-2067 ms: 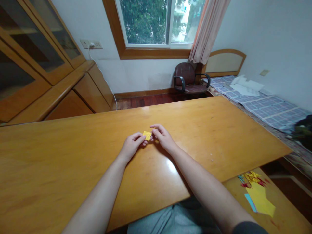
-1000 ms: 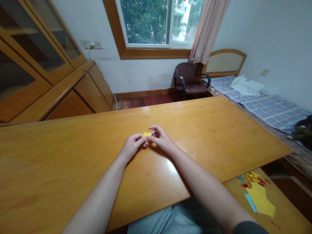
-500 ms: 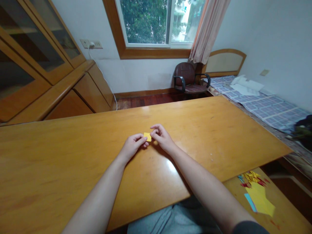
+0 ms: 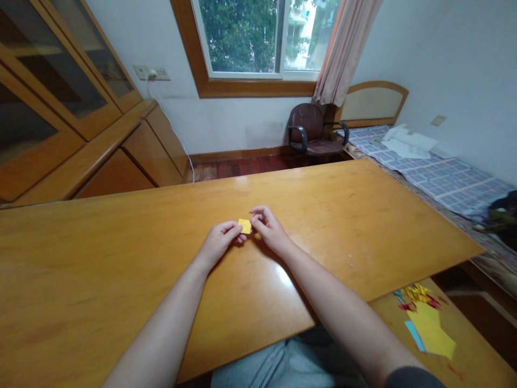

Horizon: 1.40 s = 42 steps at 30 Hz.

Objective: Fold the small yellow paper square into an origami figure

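A small yellow piece of folded paper [image 4: 244, 225] is held just above the wooden table [image 4: 121, 258] near its middle. My left hand [image 4: 220, 242] pinches the paper's left edge with curled fingers. My right hand [image 4: 269, 229] pinches its right edge between thumb and fingertips. Both hands meet at the paper, wrists resting on or close to the tabletop.
A lower wooden surface [image 4: 476, 366] at the bottom right carries yellow and blue paper sheets [image 4: 430, 334] and several small coloured folded pieces [image 4: 416, 296]. A brown chair [image 4: 313, 132] stands under the window. A bed [image 4: 444, 178] runs along the right; cabinets [image 4: 60, 118] line the left.
The paper has been turned and worked slightly between my fingertips; my right fingers shifted a little on its edge. Both hands stay in the same place on the table.
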Tool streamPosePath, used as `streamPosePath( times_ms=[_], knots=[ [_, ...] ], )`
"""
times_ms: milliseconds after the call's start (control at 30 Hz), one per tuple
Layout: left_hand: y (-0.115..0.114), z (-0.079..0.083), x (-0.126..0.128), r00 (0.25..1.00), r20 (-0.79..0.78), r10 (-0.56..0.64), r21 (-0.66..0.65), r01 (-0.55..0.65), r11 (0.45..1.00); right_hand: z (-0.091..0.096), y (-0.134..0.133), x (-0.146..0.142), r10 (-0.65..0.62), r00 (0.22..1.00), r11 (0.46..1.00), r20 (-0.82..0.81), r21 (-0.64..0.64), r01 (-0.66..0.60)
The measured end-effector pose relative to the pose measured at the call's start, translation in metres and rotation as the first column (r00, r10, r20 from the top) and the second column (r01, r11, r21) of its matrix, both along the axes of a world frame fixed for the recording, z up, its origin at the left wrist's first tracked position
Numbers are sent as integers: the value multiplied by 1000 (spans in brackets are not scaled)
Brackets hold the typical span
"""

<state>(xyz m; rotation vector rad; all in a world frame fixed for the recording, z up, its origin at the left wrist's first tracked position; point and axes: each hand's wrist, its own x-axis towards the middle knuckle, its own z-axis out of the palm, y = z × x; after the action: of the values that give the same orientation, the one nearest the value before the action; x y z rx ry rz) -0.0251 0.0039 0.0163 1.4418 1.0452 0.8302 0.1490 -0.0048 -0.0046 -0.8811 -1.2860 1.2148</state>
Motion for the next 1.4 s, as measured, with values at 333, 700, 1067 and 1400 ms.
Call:
streamPosePath(
  times_ms=[333, 700, 1067, 1400],
  knots=[
    [2, -2, 0, 1000, 13, 18, 6, -18, 1000, 3, 0, -3, 61, 998, 997, -10, -47, -62],
    [1, 0, 0, 1000, 6, -6, -4, 6, 1000, 0, 3, -1, 70, 997, 996, -18, -59, -71],
    [1, -1, 0, 1000, -24, -15, 9, 15, 1000, 5, -1, 1, 34, 996, 998, -88, -51, -39],
    [0, 2, 2, 1000, -6, -1, 2, 1, 1000, -1, 2, 1, 27, 998, 999, -62, -17, -28]
  ],
)
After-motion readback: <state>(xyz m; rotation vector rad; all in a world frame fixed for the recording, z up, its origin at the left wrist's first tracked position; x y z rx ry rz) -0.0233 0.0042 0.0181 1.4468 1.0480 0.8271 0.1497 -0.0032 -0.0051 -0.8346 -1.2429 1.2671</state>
